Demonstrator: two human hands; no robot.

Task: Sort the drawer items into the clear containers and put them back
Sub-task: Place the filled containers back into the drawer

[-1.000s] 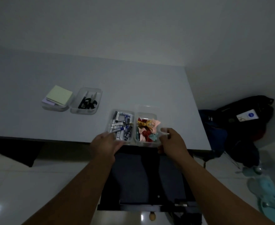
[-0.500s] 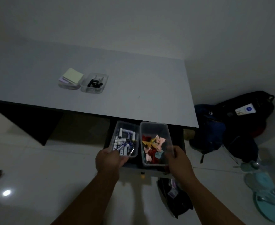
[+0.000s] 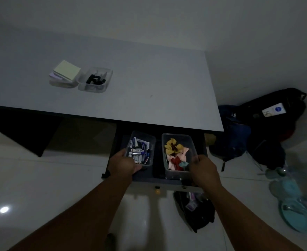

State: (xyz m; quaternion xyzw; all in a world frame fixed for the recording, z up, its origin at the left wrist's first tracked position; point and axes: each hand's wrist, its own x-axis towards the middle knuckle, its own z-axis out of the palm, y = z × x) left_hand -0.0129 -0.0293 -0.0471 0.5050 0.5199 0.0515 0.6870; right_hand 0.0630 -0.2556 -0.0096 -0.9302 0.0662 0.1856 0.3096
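Observation:
The dark drawer (image 3: 158,180) is pulled open under the white desk (image 3: 149,98). My left hand (image 3: 123,164) grips the near left corner of a clear container of batteries (image 3: 141,148) inside the drawer. My right hand (image 3: 204,172) grips the near right corner of a second clear container (image 3: 178,175), which holds colourful hair bows (image 3: 175,153). A gap separates the two containers. On the desk stand a clear container of black clips (image 3: 95,80) and another clear container (image 3: 62,84) with yellow sticky notes (image 3: 66,71).
Dark backpacks (image 3: 268,127) lie on the floor right of the desk. A black bag (image 3: 196,211) sits below the drawer front. Teal sandals (image 3: 293,207) lie at the right edge. The floor is white tile.
Both containers came off the desk's front edge and went down into the open drawer, held in my hands. They now sit lower and further apart.

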